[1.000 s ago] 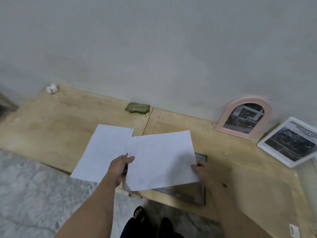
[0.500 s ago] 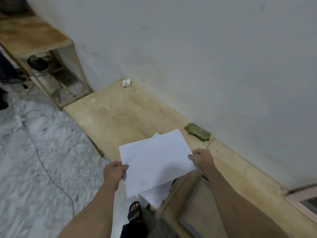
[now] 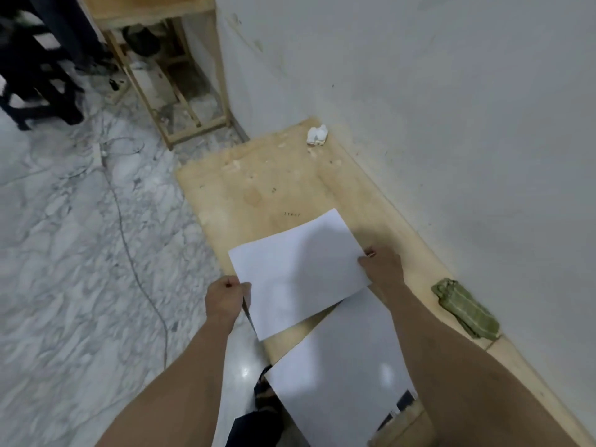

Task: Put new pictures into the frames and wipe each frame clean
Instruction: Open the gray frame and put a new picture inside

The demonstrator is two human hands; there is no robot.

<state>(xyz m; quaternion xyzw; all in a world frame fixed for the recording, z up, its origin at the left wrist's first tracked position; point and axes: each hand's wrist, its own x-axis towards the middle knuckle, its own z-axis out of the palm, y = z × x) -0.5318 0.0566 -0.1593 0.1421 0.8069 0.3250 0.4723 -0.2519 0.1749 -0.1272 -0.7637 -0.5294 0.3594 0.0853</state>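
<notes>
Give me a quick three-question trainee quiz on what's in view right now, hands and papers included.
1. True or false: both hands grip the upper white sheet.
2. What lies by the wall beyond the right arm? A) green folded cloth B) red mug C) scissors
3. Fill in: the crumpled white wad sits on the wooden ____ near the wall.

Key
1. True: left hand pinches its near corner, right hand its far edge.
2. A, the green folded cloth.
3. board.

White sheet (image 3: 300, 272), green checked cloth (image 3: 466, 308), grey-veined marble floor (image 3: 64, 253).
</notes>
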